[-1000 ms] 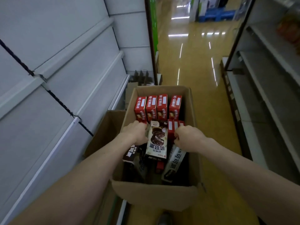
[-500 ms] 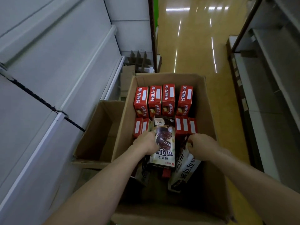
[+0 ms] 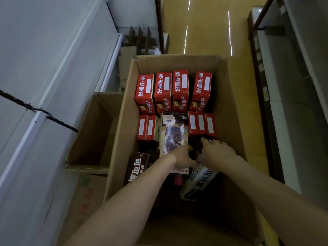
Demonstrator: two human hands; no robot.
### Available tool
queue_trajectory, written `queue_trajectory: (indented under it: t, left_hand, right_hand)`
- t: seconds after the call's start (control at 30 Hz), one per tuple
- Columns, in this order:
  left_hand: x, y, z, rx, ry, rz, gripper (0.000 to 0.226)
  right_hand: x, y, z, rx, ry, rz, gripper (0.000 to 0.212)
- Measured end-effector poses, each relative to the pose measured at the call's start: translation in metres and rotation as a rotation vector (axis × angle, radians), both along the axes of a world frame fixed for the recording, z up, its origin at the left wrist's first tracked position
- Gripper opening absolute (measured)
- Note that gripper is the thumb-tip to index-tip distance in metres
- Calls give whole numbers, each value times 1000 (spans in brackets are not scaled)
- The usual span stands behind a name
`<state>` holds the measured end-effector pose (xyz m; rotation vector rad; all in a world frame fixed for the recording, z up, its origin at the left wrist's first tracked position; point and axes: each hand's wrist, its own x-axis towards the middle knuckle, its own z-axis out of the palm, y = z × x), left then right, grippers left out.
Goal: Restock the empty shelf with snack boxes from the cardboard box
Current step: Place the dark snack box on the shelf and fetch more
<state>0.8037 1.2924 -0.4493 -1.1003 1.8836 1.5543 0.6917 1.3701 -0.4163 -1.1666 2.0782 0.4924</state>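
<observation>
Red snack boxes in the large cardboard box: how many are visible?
9 red snack boxes: four across the far row; two nearer, left of the cream chocolate box; three right of it. More may be hidden underneath.

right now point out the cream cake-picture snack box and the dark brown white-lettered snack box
cream cake-picture snack box (image 3: 174, 134): head view, on the printed cake
dark brown white-lettered snack box (image 3: 136, 167): head view, on its lettered face

Shiny yellow floor, big cardboard box sitting on it, smaller open box right against its left side.
</observation>
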Motion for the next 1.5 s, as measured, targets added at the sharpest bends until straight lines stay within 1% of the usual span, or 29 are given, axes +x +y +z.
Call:
queue_trajectory:
  t: [0.03, 0.1, 0.13, 0.17, 0.2, 0.27, 0.33, 0.4, 0.43, 0.47, 0.53, 0.57, 0.63, 0.7, 0.73, 0.8, 0.9, 0.97, 1.03, 1.07, 1.13, 1.17, 1.23, 1.3, 1.37, 1.4, 1.43, 1.5]
  left_hand:
    - [0, 4, -4, 49, 30, -18, 73]
    - [-4, 17, -14, 67, 87, -38, 102]
    - [-7, 24, -19, 17, 127, -28, 117]
    - [-11, 31, -24, -63, 176, -4, 126]
    - [-15, 36, -29, -144, 226, 43, 129]
    - [-18, 37, -35, -291, 316, 133, 123]
    - [-19, 31, -33, -341, 386, 155, 119]
    - [-20, 25, -33, -274, 391, 89, 117]
    - [-19, 24, -29, -229, 369, 38, 119]
    - [-17, 24, -29, -178, 339, 3, 122]
    - [-11, 20, -27, -40, 354, 15, 126]
    - [-7, 16, -24, 51, 387, 50, 123]
    - [1, 3, -13, 230, 394, 124, 102]
    - [7, -9, -1, 376, 335, 222, 71]
    - [11, -14, 1, 450, 324, 294, 64]
    - [17, -17, -2, 544, 335, 387, 62]
    - [17, -11, -5, 590, 336, 449, 54]
    - [15, -8, -4, 624, 369, 499, 54]
    - [13, -9, -3, 682, 418, 546, 63]
    - [13, -12, -2, 716, 442, 557, 73]
    - [15, -19, 4, 748, 454, 590, 91]
    - [16, -23, 7, 744, 461, 623, 92]
    - [18, -28, 14, 733, 492, 728, 81]
    - [18, -30, 21, 750, 517, 888, 73]
    - [14, -31, 29, 771, 533, 1042, 76]
    - [12, -31, 35, 787, 546, 1106, 75]
    - [10, -31, 42, 802, 550, 1155, 73]
    - [7, -29, 54, 813, 558, 1213, 70]
  right_hand:
    - [-1, -3, -2, -6, 7, -8, 69]
    - [-4, -9, -5, -37, -14, -28, 60]
    - [-5, -12, -6, -60, -33, -44, 54]
    - [-5, -14, -7, -82, -55, -77, 49]
    - [-6, -15, -8, -108, -79, -123, 45]
    - [-7, -14, -11, -162, -118, -234, 41]
    - [-7, -10, -16, -219, -154, -390, 48]
    - [-3, -7, -18, -238, -217, -597, 64]
    - [0, -5, -18, -221, -240, -669, 70]
    - [1, -4, -18, -193, -253, -693, 73]
    - [-1, -4, -12, -145, -289, -636, 72]
    - [-5, -4, -6, -137, -321, -609, 69]
    - [-16, -5, 9, -152, -395, -571, 66]
    - [-26, -6, 26, -210, -463, -579, 71]
    - [-29, -7, 34, -244, -497, -588, 75]
    - [-32, -11, 50, -297, -521, -568, 79]
    - [-34, -19, 71, -326, -547, -543, 73]
    - [-34, -26, 84, -327, -562, -512, 70]
    - [-33, -34, 95, -358, -562, -501, 64]
    - [-32, -37, 98, -407, -564, -519, 64]
    - [-28, -42, 99, -550, -586, -615, 74]
    - [-24, -42, 98, -623, -603, -678, 78]
    - [-14, -37, 93, -688, -637, -756, 82]
    - [-5, -24, 87, -608, -667, -732, 72]
    - [3, -6, 82, -522, -706, -693, 58]
    - [6, 3, 81, -516, -724, -694, 54]
    - [6, 11, 82, -527, -727, -702, 53]
    - [5, 23, 88, -547, -685, -707, 59]
